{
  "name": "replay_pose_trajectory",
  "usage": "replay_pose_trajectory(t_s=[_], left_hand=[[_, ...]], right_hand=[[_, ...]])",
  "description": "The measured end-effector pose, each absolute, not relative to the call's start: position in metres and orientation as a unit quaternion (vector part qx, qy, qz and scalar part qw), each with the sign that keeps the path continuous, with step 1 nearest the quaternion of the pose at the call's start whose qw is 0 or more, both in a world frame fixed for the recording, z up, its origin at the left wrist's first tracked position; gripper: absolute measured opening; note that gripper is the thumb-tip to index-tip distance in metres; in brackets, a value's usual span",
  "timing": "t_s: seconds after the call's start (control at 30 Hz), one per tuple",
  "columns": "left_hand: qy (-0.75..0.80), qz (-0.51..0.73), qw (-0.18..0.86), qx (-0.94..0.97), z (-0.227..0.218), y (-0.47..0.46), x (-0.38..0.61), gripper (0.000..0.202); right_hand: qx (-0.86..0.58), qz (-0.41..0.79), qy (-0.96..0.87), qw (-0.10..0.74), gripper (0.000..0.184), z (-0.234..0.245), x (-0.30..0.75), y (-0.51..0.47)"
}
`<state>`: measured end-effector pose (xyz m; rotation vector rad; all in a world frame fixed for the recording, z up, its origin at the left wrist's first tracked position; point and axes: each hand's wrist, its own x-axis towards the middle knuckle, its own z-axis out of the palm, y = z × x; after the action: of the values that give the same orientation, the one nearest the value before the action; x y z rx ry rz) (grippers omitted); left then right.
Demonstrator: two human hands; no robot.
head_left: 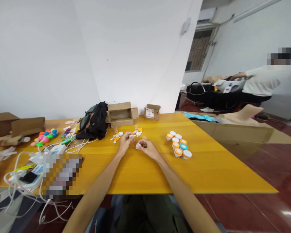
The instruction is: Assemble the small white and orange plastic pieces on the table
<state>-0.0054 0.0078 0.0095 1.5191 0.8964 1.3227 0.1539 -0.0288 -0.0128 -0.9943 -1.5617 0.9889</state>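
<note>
My left hand (126, 141) is over the middle of the table, its fingertips pinched on a small white piece (131, 136) too small to name. Just to the right, my right hand (147, 149) grips a small white round lid-like piece (138, 146) between thumb and fingers. Behind both hands lie loose white and orange parts, among them an orange ring (140, 129) and a white disc (120, 133). Small clear cups (115, 130) stand among these parts. Right of my right hand is a cluster of several clear jars with white, orange and teal lids (183, 146).
On the wooden table (208, 174), an open cardboard box (122, 121), a smaller box (152, 113) and a black bag (99, 123) line the back. Coloured balls (45, 137), power strips and tangled white cables (14, 171) crowd the left. A person (262, 82) sits far right; another's arm shows far left.
</note>
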Motion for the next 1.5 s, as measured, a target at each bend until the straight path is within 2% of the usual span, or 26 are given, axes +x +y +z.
replay_pose_trajectory(t_s=[0.13,0.3,0.43,0.6,0.8,1.0,1.5], left_hand=[[0.366,0.541,0.452,0.607,0.012,0.007,-0.005,0.017],[0.370,0.545,0.458,0.597,0.010,0.009,-0.005,0.018],[0.373,0.556,0.462,0.582,0.008,0.010,-0.004,0.018],[0.374,0.552,0.467,0.581,0.009,0.009,-0.004,0.017],[0.359,0.516,0.494,0.600,0.012,0.004,-0.002,0.024],[0.337,0.491,0.530,0.604,0.013,0.001,-0.002,0.031],[0.331,0.490,0.539,0.600,0.018,-0.002,0.000,0.029]], right_hand=[[-0.428,0.351,-0.680,0.480,0.019,-0.013,0.155,-0.030],[-0.480,0.186,-0.745,0.424,0.012,-0.007,0.155,-0.039],[-0.505,0.102,-0.764,0.389,0.008,-0.005,0.156,-0.042],[-0.497,0.034,-0.764,0.410,0.010,-0.014,0.157,-0.037],[-0.478,0.028,-0.744,0.466,0.016,-0.020,0.155,-0.033],[-0.466,0.093,-0.714,0.514,0.013,-0.012,0.151,-0.036],[-0.463,0.092,-0.712,0.519,0.020,-0.012,0.152,-0.037]])
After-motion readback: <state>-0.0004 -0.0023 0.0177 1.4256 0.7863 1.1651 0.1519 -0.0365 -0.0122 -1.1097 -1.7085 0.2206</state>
